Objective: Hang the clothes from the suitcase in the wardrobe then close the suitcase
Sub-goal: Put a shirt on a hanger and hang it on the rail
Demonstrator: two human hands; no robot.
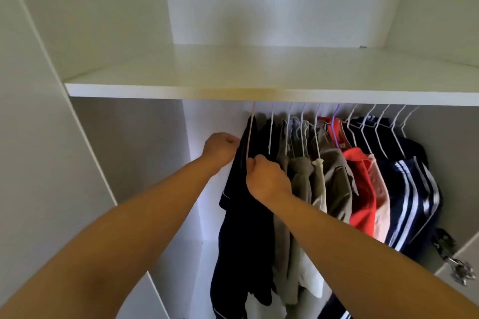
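Note:
A dark navy garment (pixel 243 228) hangs on a white wire hanger (pixel 250 134) at the left end of the row inside the wardrobe. My left hand (pixel 220 149) is closed on the garment's left shoulder. My right hand (pixel 267 179) grips its right side, just below the hanger. To the right hang several more clothes on white hangers: grey and olive pieces (pixel 300 184), a red top (pixel 363 189) and a navy garment with white stripes (pixel 412 197). The rail is hidden behind the shelf edge. The suitcase is out of view.
A white shelf (pixel 259 77) runs across above the clothes. The wardrobe's white left wall (pixel 129 150) stands beside my left hand, with free room between it and the clothes. A metal door hinge (pixel 453 259) sits at the lower right.

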